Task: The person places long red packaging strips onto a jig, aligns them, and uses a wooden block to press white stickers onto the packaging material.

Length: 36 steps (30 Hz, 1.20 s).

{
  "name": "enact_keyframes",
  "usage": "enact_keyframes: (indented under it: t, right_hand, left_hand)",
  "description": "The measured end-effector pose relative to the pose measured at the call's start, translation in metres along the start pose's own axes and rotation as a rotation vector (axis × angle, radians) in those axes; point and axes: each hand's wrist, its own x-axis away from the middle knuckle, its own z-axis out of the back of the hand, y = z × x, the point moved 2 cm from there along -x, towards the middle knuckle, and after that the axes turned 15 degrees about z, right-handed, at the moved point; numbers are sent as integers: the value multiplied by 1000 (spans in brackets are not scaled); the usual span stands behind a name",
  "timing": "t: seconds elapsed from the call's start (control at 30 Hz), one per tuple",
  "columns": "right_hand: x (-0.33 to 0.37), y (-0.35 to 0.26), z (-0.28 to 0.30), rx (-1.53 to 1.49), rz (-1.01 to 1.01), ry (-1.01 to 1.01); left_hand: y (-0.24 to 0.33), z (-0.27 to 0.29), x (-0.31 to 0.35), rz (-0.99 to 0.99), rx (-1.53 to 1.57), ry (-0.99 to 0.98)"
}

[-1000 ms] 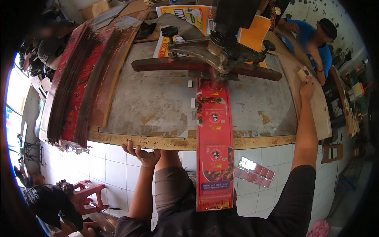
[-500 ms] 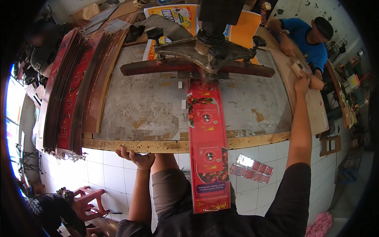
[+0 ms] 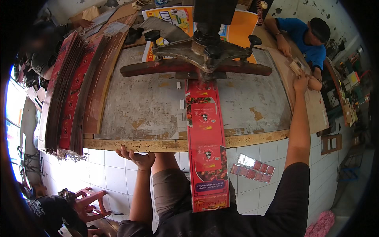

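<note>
A long red printed strip (image 3: 207,136) with food pictures runs from under the press bar (image 3: 169,68) across the worktable (image 3: 142,106) and over its front edge toward my lap. My left hand (image 3: 138,158) is at the table's wooden front edge (image 3: 158,145), its fingers curled up against it. Far to the right, my right hand (image 3: 301,82) closes on a small pale wooden block-like piece (image 3: 295,67) on the brown side board (image 3: 316,102); its exact kind is unclear. Two small white pieces (image 3: 182,104) lie left of the strip.
Stacks of red printed strips (image 3: 71,102) stand on the left. A co-worker in blue (image 3: 294,35) leans on the side board near my right hand. Printed sheets (image 3: 242,31) lie behind the press. On the tiled floor are red-printed sachets (image 3: 252,168) and a red stool (image 3: 89,203).
The view has shifted very slightly. Both my hands and the red strip stay in place.
</note>
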Motion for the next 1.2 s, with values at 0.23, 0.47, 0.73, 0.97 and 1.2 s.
enact_keyframes:
  t: [0.23,0.47,0.73,0.97,1.2]
  right_hand:
    - [4,-10,5,-60,-21,-4]
    - [4,-7,0,0,14,16]
    - [16,-30,4,-55,-12,-62]
    - [70,-92,62,-21,125,-118]
    - [238,-198,208,-647,516,13]
  left_hand:
    - [0,2,1,17,15,-14]
    - [3,1,-1,22,29,-11]
    - [2,12,-1,50,28,-39]
    - [16,34,-12,71,66,-117]
    - [57,69,-33,128,135,-270]
